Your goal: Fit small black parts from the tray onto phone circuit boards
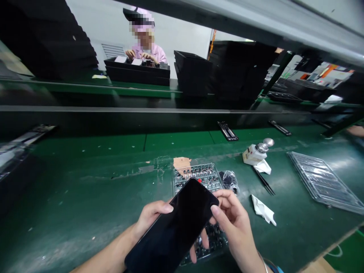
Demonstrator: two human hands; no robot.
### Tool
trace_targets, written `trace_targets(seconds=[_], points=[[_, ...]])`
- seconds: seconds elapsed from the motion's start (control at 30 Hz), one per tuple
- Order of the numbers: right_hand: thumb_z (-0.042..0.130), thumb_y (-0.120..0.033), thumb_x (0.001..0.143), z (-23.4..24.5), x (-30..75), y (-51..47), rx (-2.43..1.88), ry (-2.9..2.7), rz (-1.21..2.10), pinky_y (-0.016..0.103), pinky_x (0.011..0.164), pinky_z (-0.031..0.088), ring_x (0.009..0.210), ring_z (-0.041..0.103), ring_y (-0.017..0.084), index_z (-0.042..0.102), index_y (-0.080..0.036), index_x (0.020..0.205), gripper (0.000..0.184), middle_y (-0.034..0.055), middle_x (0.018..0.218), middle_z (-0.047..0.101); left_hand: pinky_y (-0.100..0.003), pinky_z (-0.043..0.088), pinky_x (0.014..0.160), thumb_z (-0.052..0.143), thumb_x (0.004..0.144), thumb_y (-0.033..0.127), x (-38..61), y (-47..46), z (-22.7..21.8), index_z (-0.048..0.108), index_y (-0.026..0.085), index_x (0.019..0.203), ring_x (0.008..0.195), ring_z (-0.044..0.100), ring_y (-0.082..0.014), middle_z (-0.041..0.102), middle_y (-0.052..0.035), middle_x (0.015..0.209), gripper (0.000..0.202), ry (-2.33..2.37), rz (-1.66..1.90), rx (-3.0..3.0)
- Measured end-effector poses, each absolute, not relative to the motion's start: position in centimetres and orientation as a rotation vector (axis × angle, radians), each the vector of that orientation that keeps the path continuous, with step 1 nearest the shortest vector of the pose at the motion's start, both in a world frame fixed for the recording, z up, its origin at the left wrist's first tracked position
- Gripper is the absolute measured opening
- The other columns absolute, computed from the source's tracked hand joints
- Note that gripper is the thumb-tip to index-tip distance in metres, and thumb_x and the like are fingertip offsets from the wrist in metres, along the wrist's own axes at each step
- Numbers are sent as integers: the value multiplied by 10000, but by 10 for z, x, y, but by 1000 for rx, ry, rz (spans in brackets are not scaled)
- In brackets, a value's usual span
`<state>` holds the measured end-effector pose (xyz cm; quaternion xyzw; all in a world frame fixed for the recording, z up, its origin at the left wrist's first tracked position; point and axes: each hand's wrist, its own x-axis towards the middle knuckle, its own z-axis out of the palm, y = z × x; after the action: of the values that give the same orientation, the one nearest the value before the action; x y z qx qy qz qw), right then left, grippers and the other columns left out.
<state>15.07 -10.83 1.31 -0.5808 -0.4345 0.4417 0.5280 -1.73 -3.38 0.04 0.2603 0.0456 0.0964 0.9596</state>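
A black smartphone (176, 227) with a dark screen is held tilted above the green bench, in front of me. My left hand (150, 216) grips its left edge from underneath, thumb on the rim. My right hand (231, 220) pinches the phone's upper right corner, its fingers curled around the edge. Beneath the phone lies a clear plastic tray (199, 176) of several small dark parts, one with a red spot.
A small plastic bag (230, 180), white wipes (263, 208), black tweezers (263, 182), a white dispenser bottle (257, 151) and a stack of clear trays (324, 182) lie to the right. Across the conveyor a person in pink (145, 49) works at black trays (136, 70).
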Motion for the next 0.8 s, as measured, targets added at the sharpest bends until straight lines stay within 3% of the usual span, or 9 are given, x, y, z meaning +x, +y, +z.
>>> trace_targets(seconds=[0.43, 0.57, 0.7, 0.8], points=[[533, -372, 824, 18, 147, -112, -1399, -1030, 1140, 194, 469, 335, 529, 480, 95, 513, -199, 822, 175, -42, 573, 489, -386, 423, 640, 405, 611, 439, -13, -35, 10, 401, 87, 1187, 715, 591, -272, 608, -155, 908, 674, 72, 215, 553], [546, -377, 815, 15, 149, -111, -1354, -971, 1179, 182, 440, 318, 493, 449, 83, 511, -203, 817, 177, -48, 562, 473, -366, 419, 650, 412, 624, 466, -12, -35, 2, 461, 38, 1140, 739, 579, -265, 587, -177, 930, 672, 59, 188, 543], [562, -359, 804, 13, 162, -101, -1287, -795, 1097, 171, 384, 263, 418, 315, 62, 507, -207, 834, 165, -79, 517, 355, -330, 420, 586, 411, 645, 573, -15, -32, -8, 500, 5, 1094, 688, 547, -229, 563, -189, 922, 730, 106, 147, 604], [559, -340, 802, 14, 175, -90, -1316, -777, 987, 182, 388, 293, 445, 333, 76, 510, -209, 946, 200, -53, 571, 441, -273, 373, 505, 392, 694, 529, -23, -23, -4, 541, -16, 1021, 563, 507, -161, 576, -198, 880, 653, 201, 198, 777]])
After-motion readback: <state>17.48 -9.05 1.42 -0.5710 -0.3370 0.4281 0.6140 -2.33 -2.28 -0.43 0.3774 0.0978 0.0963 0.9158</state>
